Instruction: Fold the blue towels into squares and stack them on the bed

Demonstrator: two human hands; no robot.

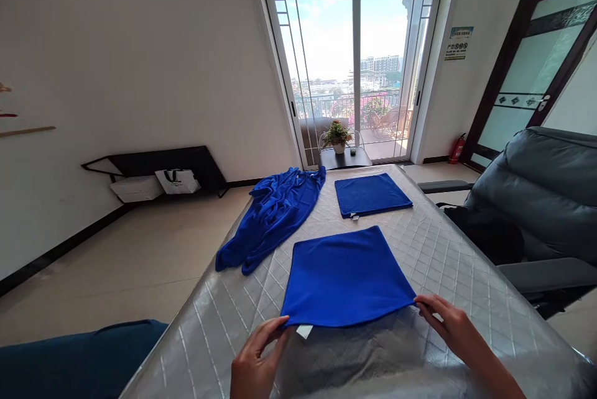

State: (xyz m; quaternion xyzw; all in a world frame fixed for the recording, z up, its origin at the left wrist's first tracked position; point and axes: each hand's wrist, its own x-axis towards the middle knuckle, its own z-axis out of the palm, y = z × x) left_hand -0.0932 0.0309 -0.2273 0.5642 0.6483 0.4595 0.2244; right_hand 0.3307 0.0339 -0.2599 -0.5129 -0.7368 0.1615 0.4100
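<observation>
A flat blue cushion cover (pixel 345 278) is spread on the quilted silver mattress (pixel 448 324), its near edge lifted slightly. My left hand (pixel 259 352) pinches the near left corner, beside a small white tag (pixel 305 331). At the near right corner, my right hand (pixel 445 321) pinches the fabric between thumb and fingers. Farther back lies a darker blue flat stack of covers (pixel 373 194), also with a white tag. A crumpled heap of blue cloth (pixel 280 209) rests at the mattress's left edge.
A dark reclining armchair (pixel 545 194) stands along the right side. Beyond the far edge, a small black table (pixel 329 158) holds a potted plant (pixel 337 136). At lower left is dark blue upholstery (pixel 84 358). A black rack (pixel 186 160) with bags stands by the left wall.
</observation>
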